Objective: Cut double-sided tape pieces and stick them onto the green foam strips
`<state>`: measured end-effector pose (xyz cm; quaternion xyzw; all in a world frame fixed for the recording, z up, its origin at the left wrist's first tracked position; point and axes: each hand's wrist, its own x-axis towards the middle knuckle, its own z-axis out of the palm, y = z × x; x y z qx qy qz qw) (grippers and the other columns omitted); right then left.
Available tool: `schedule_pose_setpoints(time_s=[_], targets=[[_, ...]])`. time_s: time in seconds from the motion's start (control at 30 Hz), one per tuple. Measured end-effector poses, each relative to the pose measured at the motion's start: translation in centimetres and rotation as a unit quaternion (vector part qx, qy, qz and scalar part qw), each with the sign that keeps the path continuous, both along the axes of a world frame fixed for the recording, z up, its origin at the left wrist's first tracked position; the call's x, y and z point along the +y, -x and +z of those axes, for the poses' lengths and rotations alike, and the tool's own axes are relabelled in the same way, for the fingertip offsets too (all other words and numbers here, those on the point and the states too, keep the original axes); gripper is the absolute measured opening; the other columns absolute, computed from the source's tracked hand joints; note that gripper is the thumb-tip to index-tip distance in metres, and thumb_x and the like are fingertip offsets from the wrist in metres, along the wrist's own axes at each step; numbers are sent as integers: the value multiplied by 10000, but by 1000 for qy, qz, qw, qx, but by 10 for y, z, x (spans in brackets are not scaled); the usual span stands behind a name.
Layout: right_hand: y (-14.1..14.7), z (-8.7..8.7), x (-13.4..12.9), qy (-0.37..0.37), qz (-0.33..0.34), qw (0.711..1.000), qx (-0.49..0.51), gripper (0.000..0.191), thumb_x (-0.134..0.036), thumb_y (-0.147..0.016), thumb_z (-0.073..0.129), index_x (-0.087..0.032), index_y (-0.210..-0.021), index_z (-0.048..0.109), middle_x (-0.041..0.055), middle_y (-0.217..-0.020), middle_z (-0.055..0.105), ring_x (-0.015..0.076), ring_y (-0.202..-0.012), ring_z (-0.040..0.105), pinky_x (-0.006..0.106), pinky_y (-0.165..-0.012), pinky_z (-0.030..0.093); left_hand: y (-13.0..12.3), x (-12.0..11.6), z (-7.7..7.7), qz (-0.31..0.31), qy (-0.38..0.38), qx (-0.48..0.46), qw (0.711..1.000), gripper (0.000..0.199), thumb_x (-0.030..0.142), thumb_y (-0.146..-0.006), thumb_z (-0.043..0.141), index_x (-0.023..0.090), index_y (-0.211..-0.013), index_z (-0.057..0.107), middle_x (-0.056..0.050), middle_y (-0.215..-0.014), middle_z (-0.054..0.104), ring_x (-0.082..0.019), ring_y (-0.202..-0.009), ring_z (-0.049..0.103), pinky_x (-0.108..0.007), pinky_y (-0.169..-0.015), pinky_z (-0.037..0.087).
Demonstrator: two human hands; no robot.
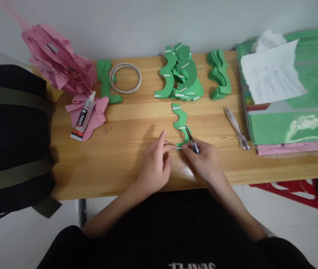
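A wavy green piece with white strips across it lies on the wooden table in front of me. My left hand rests at its lower left, fingers apart, a fingertip reaching its bottom end. In my right hand are scissors, their blades pointing up and left over the piece; its fingertips touch the lower end of the green piece. Behind it sits a heap of similar green pieces with white strips, and to the right a neat stack of green pieces.
Left on the table are a tape roll, more green pieces, pink shapes, a glue tube and a black bag. Rightward lie a pen and green packets under white paper.
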<state>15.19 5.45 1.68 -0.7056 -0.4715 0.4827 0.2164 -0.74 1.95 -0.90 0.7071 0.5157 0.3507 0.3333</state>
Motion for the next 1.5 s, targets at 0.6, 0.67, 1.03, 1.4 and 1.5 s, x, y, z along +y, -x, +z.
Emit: schedule_pose_setpoints(time_s=[0.6,0.67,1.03,1.4,1.5], targets=[[6,-2,-7,-64,18,994,-83,207,-338,-766,532,-182,-665,622,15,-533,598,147,-481,501,258,-498,339,3,-5,3,-31,-98,137,985,841,47,-862,478,135,-1546,-3,-93,-1112,744,-270,-1100,621,-454,-906,484],[6,-2,-7,-64,21,994,-87,201,-328,-768,527,-179,-681,630,16,-533,601,148,-475,503,258,-496,338,3,-6,3,-42,-120,161,979,832,54,-863,476,120,-1548,7,-91,-1112,748,-278,-1096,628,-440,-892,480],[4,-3,-7,-72,35,987,-136,148,-297,-775,575,-196,-677,623,40,-573,642,170,-500,546,267,-515,347,-1,-10,3,-50,-203,252,945,819,28,-870,482,57,-1545,18,-118,-1124,745,-256,-1062,665,-360,-876,453],[-12,1,6,-46,68,961,-262,217,-375,-723,725,-181,-718,629,102,-671,688,244,-612,625,294,-555,329,-4,-13,-2,-34,-206,248,946,724,31,-890,445,99,-1532,116,-150,-1134,728,-253,-1021,666,-375,-859,468],[-31,1,10,-73,29,967,-244,202,-358,-683,726,-191,-678,611,58,-611,646,219,-586,592,295,-562,334,-5,-10,0,-25,-136,189,972,717,44,-871,479,165,-1511,181,-115,-1128,726,-257,-1045,649,-409,-888,478]])
